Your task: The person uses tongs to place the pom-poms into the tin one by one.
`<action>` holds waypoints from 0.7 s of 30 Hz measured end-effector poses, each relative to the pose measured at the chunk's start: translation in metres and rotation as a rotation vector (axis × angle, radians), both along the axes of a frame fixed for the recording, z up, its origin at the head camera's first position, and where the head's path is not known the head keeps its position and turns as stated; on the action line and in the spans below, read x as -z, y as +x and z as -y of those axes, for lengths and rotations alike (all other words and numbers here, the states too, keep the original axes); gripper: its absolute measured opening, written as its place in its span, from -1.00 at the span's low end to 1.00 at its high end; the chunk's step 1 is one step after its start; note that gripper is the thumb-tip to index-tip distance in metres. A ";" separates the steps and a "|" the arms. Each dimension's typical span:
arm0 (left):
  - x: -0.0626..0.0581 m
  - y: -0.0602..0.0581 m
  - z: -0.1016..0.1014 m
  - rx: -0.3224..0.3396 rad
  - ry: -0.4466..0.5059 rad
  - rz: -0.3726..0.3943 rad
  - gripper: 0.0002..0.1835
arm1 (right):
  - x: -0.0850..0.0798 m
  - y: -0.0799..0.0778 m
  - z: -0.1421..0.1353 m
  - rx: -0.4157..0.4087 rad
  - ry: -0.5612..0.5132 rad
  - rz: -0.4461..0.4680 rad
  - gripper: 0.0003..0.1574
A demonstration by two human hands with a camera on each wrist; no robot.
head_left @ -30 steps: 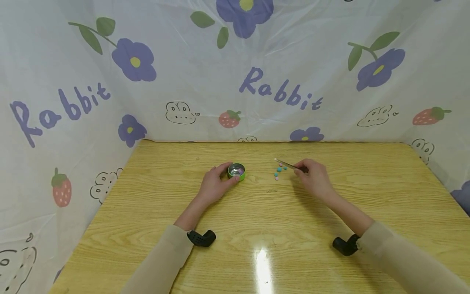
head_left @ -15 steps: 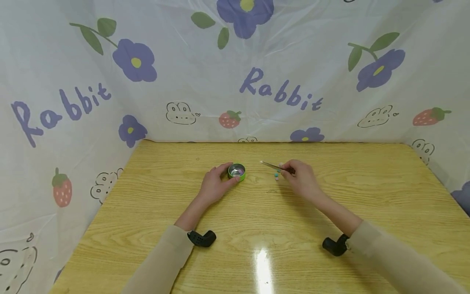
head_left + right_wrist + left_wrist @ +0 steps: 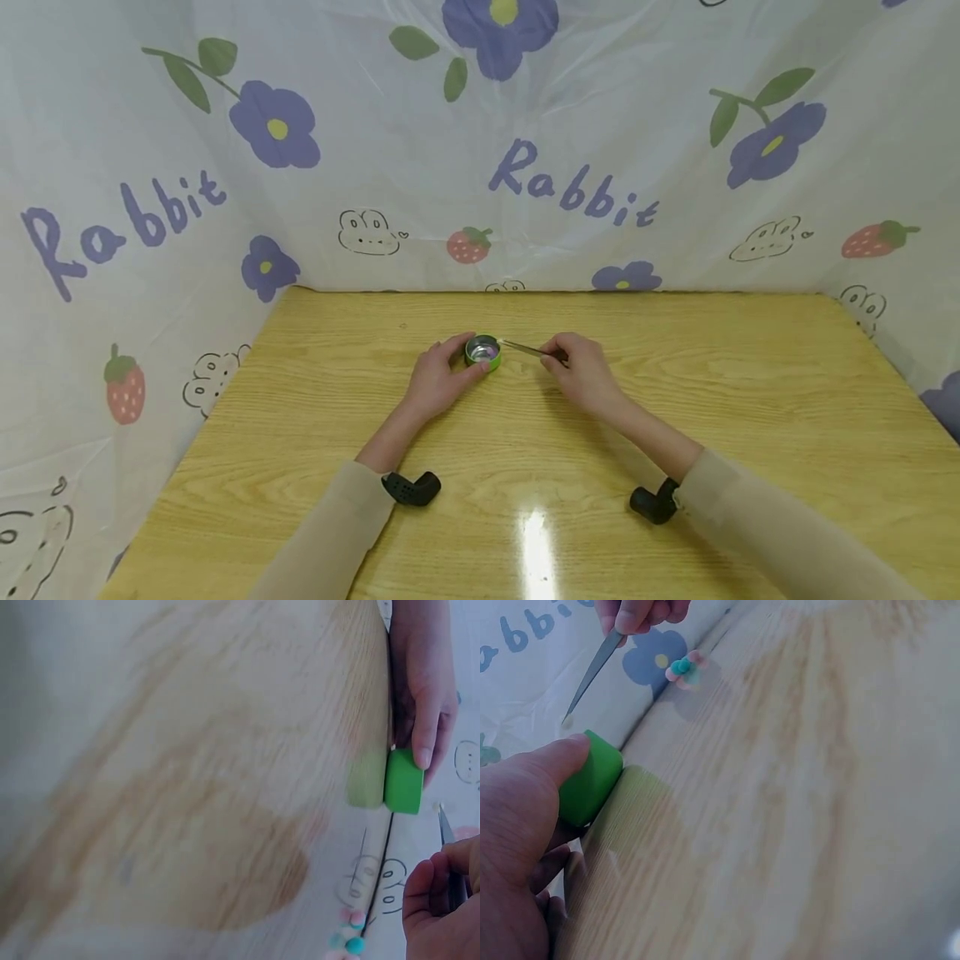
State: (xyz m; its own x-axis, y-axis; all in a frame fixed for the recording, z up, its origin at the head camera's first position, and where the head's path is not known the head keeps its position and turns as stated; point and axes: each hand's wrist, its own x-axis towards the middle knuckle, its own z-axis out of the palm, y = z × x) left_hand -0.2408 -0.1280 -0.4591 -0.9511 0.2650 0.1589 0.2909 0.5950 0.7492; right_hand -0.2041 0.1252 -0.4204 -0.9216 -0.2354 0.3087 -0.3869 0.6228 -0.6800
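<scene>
My left hand (image 3: pixel 438 379) grips a small round green tin (image 3: pixel 493 362) on the table, thumb on the near side and fingers round the back. The tin's top is uncovered, with a shiny metal inside and something pale purple at the bottom. In my right hand (image 3: pixel 588 375) a pair of metal tweezers (image 3: pixel 525 348) is pinched, pointing left. A tiny whitish bead (image 3: pixel 568 721) sits at the tweezer tips, just above the tin's right rim. Several pink and teal beads (image 3: pixel 681 666) lie on the table, hidden behind my right hand in the head view.
The wooden table (image 3: pixel 480 450) meets a white printed cloth (image 3: pixel 420 150) along its back edge. Black wrist-camera mounts (image 3: pixel 412 488) stick out from both sleeves. A bright light reflection lies on the near tabletop.
My right hand has moved left with the tweezers and bead, from above the loose beads to the tin's rim. My left hand and the tin have stayed in place.
</scene>
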 end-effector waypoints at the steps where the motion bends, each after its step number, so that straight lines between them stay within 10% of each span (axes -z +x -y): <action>1: 0.000 0.000 0.000 0.000 -0.002 0.001 -0.33 | 0.001 -0.001 0.002 -0.001 0.000 -0.002 -0.93; 21: -0.001 0.000 -0.002 -0.019 -0.008 0.013 -0.34 | 0.002 -0.005 0.015 -0.027 0.002 0.011 -0.93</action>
State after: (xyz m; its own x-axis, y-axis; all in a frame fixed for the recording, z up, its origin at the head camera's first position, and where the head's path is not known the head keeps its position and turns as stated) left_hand -0.2405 -0.1263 -0.4577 -0.9580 0.2479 0.1441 0.2694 0.6063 0.7482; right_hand -0.2094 0.1106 -0.4223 -0.9183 -0.2605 0.2983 -0.3960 0.6138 -0.6830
